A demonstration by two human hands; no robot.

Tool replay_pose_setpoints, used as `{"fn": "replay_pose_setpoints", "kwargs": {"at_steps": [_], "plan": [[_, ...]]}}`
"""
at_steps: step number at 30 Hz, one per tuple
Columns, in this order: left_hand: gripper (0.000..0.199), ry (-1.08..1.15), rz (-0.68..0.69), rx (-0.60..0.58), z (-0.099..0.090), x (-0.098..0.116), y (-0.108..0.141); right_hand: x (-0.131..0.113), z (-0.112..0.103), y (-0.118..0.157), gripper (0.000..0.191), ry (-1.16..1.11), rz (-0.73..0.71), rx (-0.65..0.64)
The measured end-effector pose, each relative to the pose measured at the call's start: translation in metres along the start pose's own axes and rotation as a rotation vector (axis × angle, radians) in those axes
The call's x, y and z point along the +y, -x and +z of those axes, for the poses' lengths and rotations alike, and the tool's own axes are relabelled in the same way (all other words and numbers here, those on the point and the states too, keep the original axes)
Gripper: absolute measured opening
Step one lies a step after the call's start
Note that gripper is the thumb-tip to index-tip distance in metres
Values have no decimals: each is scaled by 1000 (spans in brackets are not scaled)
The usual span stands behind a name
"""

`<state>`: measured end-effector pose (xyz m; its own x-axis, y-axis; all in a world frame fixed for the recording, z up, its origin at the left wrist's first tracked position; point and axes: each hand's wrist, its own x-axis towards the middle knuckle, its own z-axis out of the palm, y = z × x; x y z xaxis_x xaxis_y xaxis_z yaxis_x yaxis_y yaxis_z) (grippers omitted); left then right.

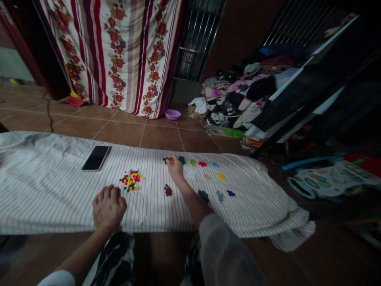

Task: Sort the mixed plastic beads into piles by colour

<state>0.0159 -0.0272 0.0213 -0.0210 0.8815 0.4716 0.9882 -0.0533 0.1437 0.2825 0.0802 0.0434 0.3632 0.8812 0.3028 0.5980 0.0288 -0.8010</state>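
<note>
My right hand (175,169) reaches over the striped cloth with thumb and fingers pinched at a few small black pieces (164,161); it seems to grip one, though the fingertips partly cover it. Close by are little groups of dark green (181,160), lime green (192,162), red (202,163) and white pieces (192,174). Brown pieces (168,190) lie nearer me. My left hand (108,204) rests palm down on the cloth, fingers loosely bent and holding nothing visible. Just beyond it is a mixed pile of small coloured pieces (132,180).
The striped cloth (59,190) covers a low surface bearing a phone (97,158). Light blue (214,164), yellow (220,176), grey (220,196) and dark blue pieces (230,193) lie rightward. Beyond are a purple basin (173,114), a broom (74,98) and heaped clothes (238,95).
</note>
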Motion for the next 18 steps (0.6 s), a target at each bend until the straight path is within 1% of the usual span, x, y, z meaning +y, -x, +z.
{"fn": "replay_pose_setpoints", "kwargs": {"at_steps": [4,7,11,18], "plan": [[26,10,0,-9,1,0,-1,27,-39,-31,14,193,22,71],[27,-2,4,-13,1,0,-1,41,-54,-44,15,309,49,80],[28,-25,8,-18,2,0,-2,55,-57,-51,17,430,80,54],[28,-24,0,-24,4,-1,-1,67,-51,-57,17,547,30,28]]}}
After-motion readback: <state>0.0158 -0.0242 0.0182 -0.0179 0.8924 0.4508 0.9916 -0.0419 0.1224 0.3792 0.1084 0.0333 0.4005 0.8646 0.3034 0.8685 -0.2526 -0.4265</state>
